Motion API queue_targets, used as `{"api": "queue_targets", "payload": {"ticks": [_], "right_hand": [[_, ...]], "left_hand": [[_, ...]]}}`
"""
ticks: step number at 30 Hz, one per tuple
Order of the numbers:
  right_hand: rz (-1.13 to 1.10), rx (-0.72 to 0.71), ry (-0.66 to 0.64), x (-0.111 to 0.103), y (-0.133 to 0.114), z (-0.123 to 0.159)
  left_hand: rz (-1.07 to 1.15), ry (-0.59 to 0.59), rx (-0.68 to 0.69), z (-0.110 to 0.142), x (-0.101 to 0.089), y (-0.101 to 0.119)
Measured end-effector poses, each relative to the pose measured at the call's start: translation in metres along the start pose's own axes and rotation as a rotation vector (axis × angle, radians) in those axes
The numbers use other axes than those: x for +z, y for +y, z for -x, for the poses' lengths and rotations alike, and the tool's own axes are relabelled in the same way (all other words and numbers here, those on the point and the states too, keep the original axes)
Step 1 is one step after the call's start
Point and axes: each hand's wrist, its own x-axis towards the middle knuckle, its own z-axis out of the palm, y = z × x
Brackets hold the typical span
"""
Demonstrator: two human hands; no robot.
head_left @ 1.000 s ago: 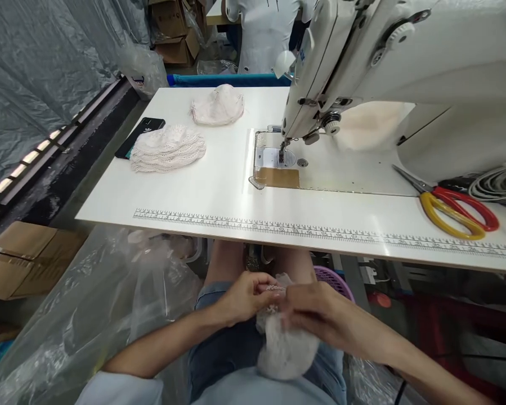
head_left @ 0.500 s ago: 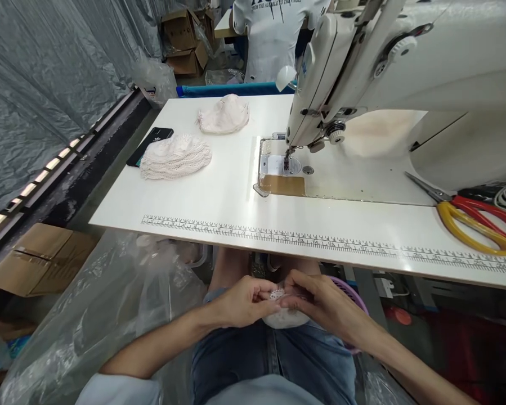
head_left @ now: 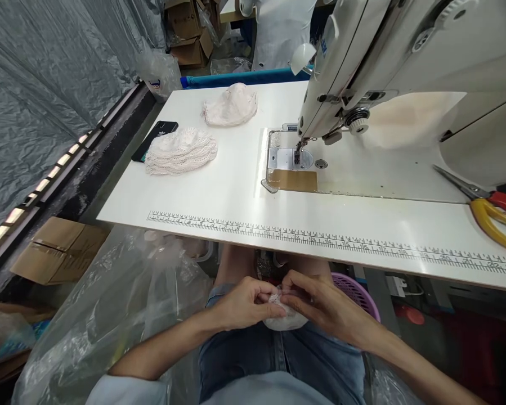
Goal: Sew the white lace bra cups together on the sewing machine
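Left hand (head_left: 249, 304) and right hand (head_left: 318, 302) were boxed in below the front edge of the table (head_left: 210, 197), purple basket (head_left: 357, 293) near the right, clear plastic sheeting (head_left: 151, 309) filling the left side. Up top, a wide lane ran back between the lacy cloth stack (head_left: 180, 153) and the presser foot (head_left: 297, 156), narrowing beside the single cloth piece (head_left: 231, 106). Sewing machine (head_left: 341, 62) walled off the right, passable only under its arm, with scissors (head_left: 477, 192) across the front-right approach.
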Motion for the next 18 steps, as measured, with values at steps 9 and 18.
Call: {"api": "queue_targets", "payload": {"ticks": [9,18], "right_hand": [[-0.047,-0.037,-0.058,-0.002,0.004,0.005],[-0.039,-0.002,-0.028,0.0,0.019,0.018]], "left_hand": [[0.076,0.021,-0.058,0.004,-0.005,0.001],[0.125,-0.076,-0.18,0.006,-0.013,-0.003]]}}
